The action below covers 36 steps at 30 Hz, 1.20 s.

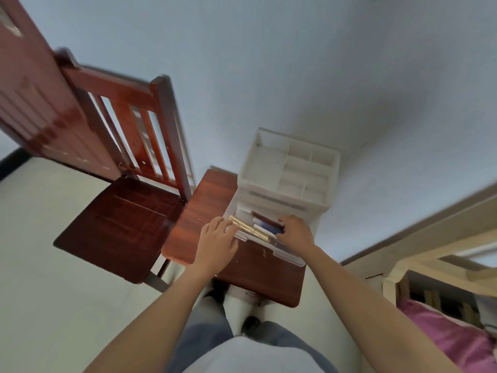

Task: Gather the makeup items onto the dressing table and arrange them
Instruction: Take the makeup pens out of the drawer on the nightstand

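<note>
We've got our left hand [216,239] beside the gold tube [248,228] in the clear drawer [289,253], right hand [294,231] over the dark tubes [265,219].

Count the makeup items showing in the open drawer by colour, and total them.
Gold tube: 1
Dark red tube: 1
Blue and white item: 1
Total: 3 in view; the right hand covers one end of the drawer and may hide more.

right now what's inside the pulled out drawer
The drawer holds a gold tube, a dark red tube and a blue-and-white item. The right hand covers its right end and the left hand its left corner, so anything under them is hidden.
</note>
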Each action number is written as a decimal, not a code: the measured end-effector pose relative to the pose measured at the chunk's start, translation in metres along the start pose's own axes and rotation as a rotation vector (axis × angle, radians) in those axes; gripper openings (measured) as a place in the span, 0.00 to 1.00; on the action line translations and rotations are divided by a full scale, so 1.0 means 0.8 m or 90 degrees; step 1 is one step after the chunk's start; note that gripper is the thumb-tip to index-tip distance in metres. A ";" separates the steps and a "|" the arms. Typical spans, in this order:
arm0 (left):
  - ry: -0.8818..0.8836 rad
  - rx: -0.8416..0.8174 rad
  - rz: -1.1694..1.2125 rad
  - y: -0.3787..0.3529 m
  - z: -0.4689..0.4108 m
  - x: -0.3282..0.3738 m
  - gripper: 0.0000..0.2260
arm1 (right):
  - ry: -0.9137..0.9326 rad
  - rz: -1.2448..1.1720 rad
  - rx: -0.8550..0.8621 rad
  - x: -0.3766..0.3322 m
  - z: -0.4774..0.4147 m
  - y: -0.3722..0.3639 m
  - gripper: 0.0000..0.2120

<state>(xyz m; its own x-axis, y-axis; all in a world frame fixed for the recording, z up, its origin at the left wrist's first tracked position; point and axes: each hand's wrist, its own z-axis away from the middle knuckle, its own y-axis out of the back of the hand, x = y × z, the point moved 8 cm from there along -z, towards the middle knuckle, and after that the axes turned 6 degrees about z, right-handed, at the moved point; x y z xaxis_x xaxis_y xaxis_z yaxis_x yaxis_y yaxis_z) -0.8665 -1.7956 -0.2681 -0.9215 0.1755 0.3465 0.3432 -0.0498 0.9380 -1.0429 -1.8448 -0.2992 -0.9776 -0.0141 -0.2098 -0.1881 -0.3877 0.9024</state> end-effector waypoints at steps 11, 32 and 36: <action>0.000 0.016 -0.031 0.001 0.002 0.007 0.12 | 0.049 0.069 -0.029 0.001 -0.014 -0.005 0.15; -0.144 -0.426 -0.008 -0.040 -0.096 0.044 0.15 | -0.107 -0.572 -0.147 0.042 0.058 0.037 0.03; -0.262 -0.533 -0.119 -0.068 -0.103 0.056 0.19 | -0.167 -0.632 -0.123 0.052 0.085 0.036 0.05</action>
<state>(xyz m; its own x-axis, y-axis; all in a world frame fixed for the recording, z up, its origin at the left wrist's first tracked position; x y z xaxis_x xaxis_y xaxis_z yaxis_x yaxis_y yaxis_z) -0.9416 -1.8659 -0.3028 -0.7571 0.5766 0.3070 -0.1929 -0.6463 0.7383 -1.0952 -1.7941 -0.2562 -0.3861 0.5833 -0.7147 -0.9223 -0.2570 0.2885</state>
